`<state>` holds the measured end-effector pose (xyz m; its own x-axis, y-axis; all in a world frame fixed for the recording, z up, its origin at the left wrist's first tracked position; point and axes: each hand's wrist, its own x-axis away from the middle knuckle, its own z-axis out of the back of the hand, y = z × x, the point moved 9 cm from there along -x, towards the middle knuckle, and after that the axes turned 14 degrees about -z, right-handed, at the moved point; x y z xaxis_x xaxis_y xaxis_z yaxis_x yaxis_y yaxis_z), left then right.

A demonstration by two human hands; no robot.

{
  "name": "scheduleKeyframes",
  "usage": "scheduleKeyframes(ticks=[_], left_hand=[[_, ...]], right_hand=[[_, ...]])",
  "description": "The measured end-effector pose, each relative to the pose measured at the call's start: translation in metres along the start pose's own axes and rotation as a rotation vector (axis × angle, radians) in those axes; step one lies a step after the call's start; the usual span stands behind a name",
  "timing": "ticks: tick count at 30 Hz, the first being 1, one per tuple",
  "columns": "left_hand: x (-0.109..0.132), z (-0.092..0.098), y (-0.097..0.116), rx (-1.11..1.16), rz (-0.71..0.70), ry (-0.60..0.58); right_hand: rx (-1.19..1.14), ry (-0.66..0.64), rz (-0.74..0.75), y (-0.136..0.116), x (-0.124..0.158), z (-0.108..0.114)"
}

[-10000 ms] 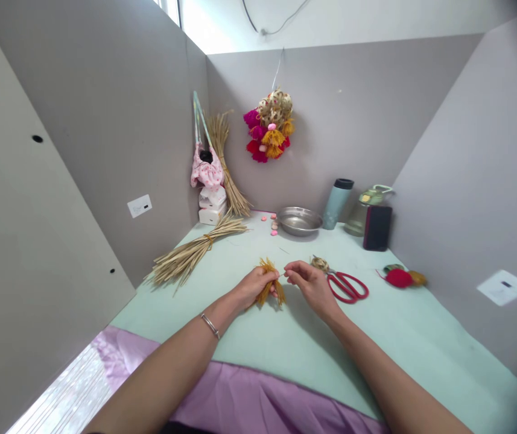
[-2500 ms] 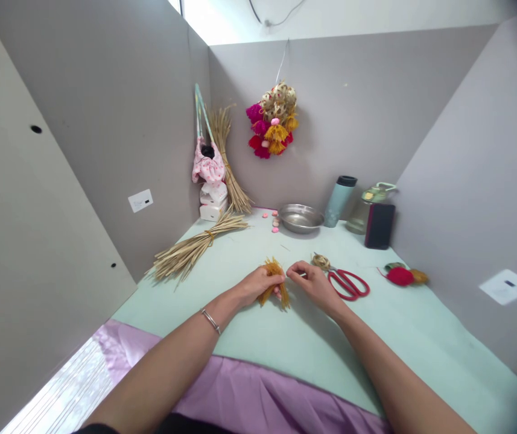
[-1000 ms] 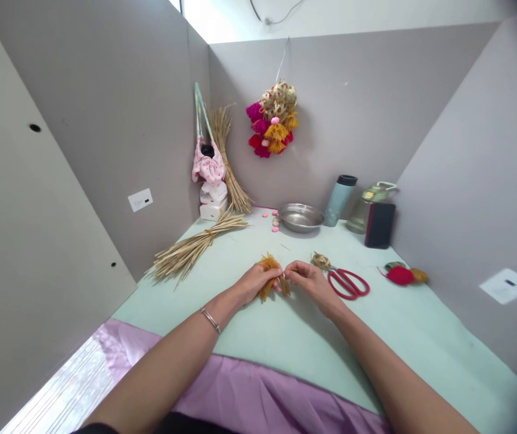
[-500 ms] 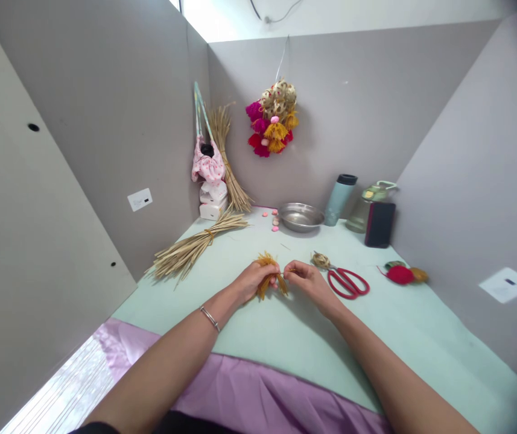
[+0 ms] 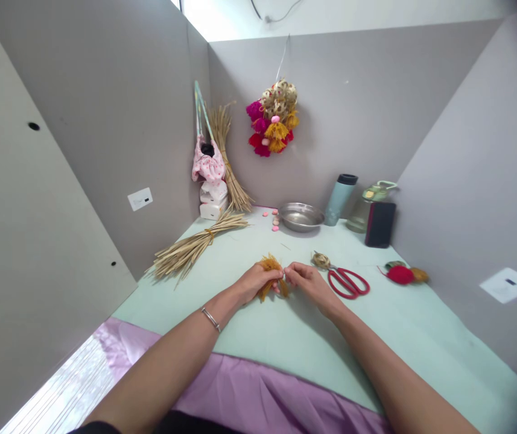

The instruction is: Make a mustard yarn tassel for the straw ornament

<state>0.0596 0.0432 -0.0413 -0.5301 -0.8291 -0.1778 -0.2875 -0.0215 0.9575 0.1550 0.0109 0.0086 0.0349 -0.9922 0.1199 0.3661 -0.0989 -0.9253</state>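
Observation:
My left hand (image 5: 258,281) is closed on a bundle of mustard-yellow yarn (image 5: 269,263), whose loose ends fan out above and below the fingers. Close by on the right, my right hand (image 5: 303,279) has its thumb and fingertips pinched together at the bundle's side. Whatever lies in that pinch is too small to make out. To the right of my right hand are red-handled scissors (image 5: 348,283), with a small woven straw ball (image 5: 320,260) by their blades.
Straw bundles (image 5: 195,244) lie at left and lean in the corner. Behind my hands are pink beads (image 5: 275,221), a metal bowl (image 5: 301,226), a tumbler (image 5: 340,202), a green bottle (image 5: 356,220) and a phone (image 5: 380,224). Yarn balls (image 5: 400,275) sit right; tasselled ornaments (image 5: 276,120) hang on the wall.
My right fingertips have come slightly closer to my left hand at the yarn bundle. The left hand has shifted a little to the right. Everything else stays put.

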Motion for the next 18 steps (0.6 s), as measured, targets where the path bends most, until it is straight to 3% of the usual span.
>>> scheduleKeyframes(ticks=[18], left_hand=[[0.0003,0.0029,-0.0033,-0.001,0.021,0.015]], right_hand=[[-0.052,-0.034,-0.052,0.0081,-0.0044,-0.001]])
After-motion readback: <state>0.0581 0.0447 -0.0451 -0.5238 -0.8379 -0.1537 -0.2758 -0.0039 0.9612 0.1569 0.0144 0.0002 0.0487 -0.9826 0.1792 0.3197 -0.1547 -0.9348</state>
